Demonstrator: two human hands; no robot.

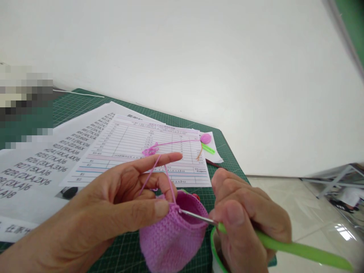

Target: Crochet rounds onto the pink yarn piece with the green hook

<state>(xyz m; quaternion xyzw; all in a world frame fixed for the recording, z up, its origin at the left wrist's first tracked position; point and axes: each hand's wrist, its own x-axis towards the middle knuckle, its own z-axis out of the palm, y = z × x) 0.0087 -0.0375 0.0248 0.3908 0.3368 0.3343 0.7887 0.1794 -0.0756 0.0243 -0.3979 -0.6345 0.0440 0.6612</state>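
A hollow pink crochet piece (173, 242) hangs in front of me, its round opening tilted toward the right. My left hand (122, 201) pinches its rim between thumb and fingers, with the index finger stretched out. Pink yarn (169, 178) loops over that finger and runs down to the rim. In my right hand (250, 220) is a crochet hook (301, 252) with a green handle and a metal shaft. The hook's tip is at the rim stitches beside my left thumb; whether it sits inside a loop is hard to make out.
Printed sheets (153, 132) lie on a green cutting mat (227, 151). On them rests a loose pink yarn tangle (150, 150), its strand leading to a small pink ball (206, 138) beside a light-green clip-like piece (208, 148). A green-rimmed container (214, 250) stands partly behind my right hand.
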